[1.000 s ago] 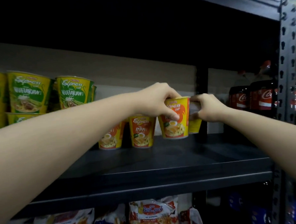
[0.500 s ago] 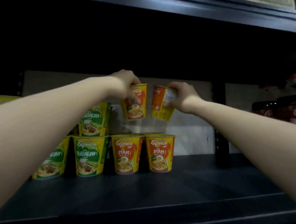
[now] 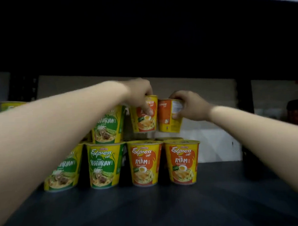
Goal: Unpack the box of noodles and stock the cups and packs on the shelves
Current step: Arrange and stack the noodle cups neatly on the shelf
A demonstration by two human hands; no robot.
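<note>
Our left hand (image 3: 138, 94) grips one Ayam cup (image 3: 145, 115) by the rim, our right hand (image 3: 187, 104) another (image 3: 168, 117), both above the far row; light, thin-walled, crushable, so we hold near the stiff rim.

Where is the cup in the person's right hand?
Head view, centre-right: the right hand holds the orange cup above the Ayam cups, beside the left hand's cup.

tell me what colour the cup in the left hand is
Yellow with an orange panel, held by the left hand; head view.
</note>
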